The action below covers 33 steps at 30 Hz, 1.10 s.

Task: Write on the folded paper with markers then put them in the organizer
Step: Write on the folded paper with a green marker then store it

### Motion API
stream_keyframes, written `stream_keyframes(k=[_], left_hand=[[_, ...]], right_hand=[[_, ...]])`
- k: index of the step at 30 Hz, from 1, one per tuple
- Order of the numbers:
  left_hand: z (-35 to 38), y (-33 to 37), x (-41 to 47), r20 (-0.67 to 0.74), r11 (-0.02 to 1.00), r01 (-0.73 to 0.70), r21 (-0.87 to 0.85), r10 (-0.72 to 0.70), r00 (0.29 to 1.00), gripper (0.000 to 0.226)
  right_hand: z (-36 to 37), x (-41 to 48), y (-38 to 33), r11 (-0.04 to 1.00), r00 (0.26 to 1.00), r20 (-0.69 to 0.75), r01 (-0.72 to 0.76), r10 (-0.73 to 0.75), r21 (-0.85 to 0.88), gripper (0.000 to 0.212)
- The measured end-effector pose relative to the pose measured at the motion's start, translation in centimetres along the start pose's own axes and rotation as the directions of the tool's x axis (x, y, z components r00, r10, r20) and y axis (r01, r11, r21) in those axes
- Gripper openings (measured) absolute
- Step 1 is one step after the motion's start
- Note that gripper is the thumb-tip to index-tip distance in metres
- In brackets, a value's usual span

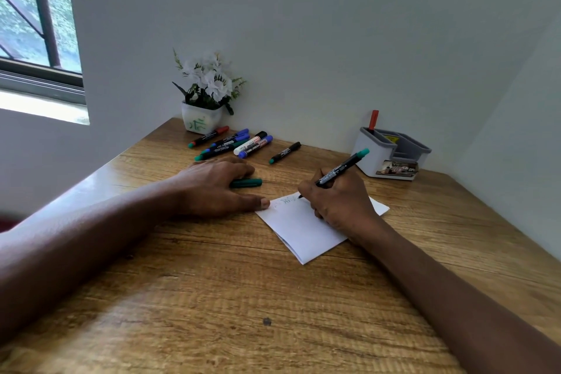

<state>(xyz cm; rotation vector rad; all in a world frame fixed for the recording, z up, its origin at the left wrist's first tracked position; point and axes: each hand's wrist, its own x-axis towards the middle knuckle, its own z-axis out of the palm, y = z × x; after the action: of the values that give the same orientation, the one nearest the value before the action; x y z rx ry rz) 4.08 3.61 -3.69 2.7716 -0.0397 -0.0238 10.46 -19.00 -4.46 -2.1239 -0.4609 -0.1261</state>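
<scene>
On the table (212, 282), my right hand (340, 200) pinches a green marker (343, 165), tip on the folded paper (297, 231); my left hand (212, 188) lies flat and relaxed beside it.

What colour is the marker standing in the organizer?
Red; the marker sticks up from the organizer, clearest in the head view.

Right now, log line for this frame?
step: writing | right hand: grips green marker, tip on folded paper | left hand: flat, thumb at paper corner | organizer: one red marker
</scene>
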Motion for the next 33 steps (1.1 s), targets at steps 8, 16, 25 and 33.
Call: stream_keyframes(k=[8,16,25,33], left_hand=[[-0.1,-0.1,0.1,0.001,1.000,-0.004,-0.007,0.004,1.000,0.107],[0.2,-0.4,0.4,-0.007,1.000,-0.015,-0.018,0.015,1.000,0.105],[0.6,-1.0,0.3,-0.311,0.995,-0.103,0.008,0.101,0.945,0.031],[0.6,-1.8,0.2,-0.478,0.929,-0.256,-0.266,0.103,0.872,0.017]], right_hand=[[-0.2,0.0,0.1,0.998,0.998,0.029,-0.050,0.049,0.045,0.016],[0.1,-0.2,0.2,0.984,0.991,-0.043,-0.116,0.123,0.136,0.014],[-0.9,0.1,-0.1,0.913,0.982,0.139,-0.173,0.130,0.369,0.007],[-1.1,-0.4,-1.1,0.802,0.960,0.277,-0.126,-0.051,0.584,0.032]])
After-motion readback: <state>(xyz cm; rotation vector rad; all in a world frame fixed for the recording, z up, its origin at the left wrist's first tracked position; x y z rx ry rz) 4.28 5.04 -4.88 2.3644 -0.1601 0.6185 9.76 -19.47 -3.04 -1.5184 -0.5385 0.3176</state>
